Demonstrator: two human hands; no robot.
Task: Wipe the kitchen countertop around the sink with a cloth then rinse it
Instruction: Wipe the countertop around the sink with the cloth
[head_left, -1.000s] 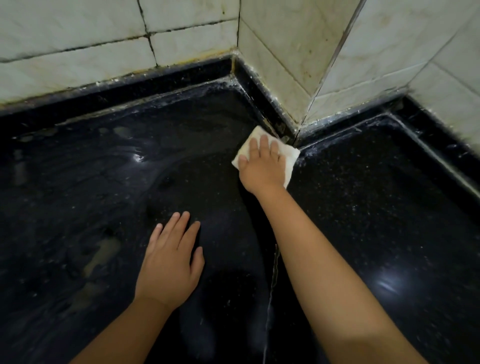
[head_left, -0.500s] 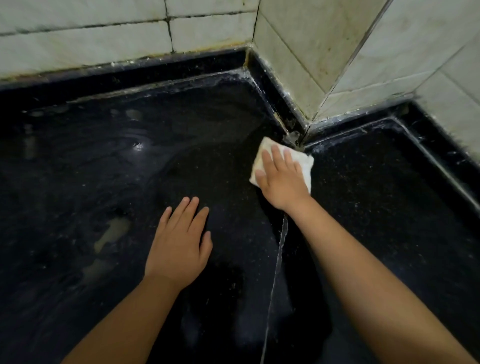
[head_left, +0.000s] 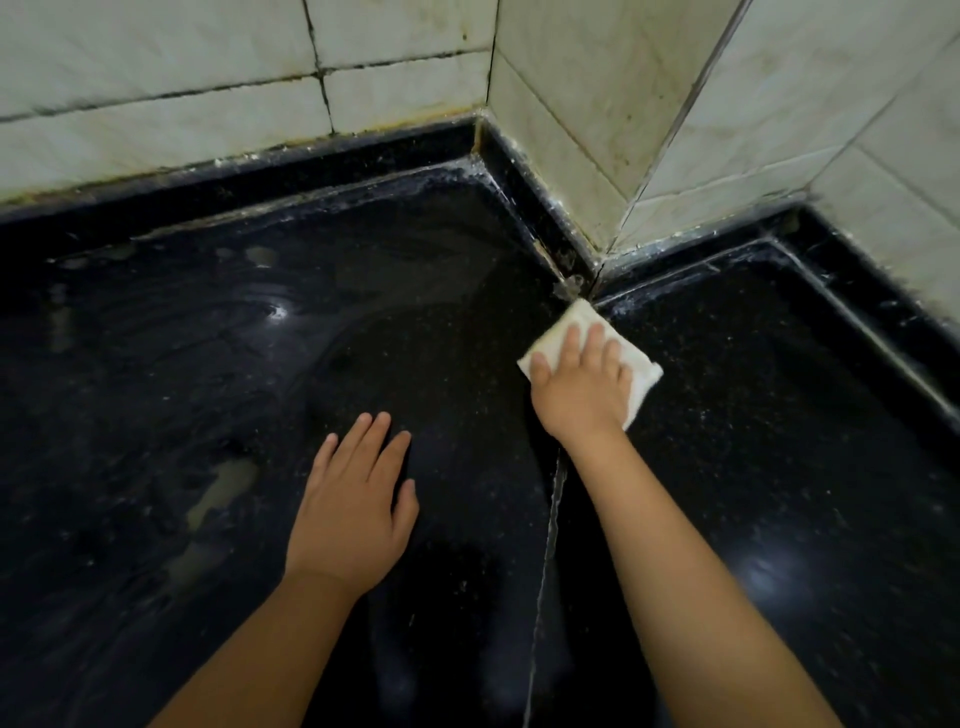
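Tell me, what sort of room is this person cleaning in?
Probably a kitchen or a similar wet area. A dark polished stone countertop runs into a corner of pale, stained wall tiles, and the right hand presses a white cloth flat on it. No sink shows.

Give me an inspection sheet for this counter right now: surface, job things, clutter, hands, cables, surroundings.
Surface: black countertop, wet streaks and pale smears at left, seam running toward the corner.
Job's things: white cloth folded, flat near the wall corner.
Clutter: nothing seen.
Hands: right hand presses the cloth, fingers straight; left hand rests flat on the counter.
Cables: nothing seen.
Surroundings: pale tiled walls, grimy grout, white residue along the black upstand.
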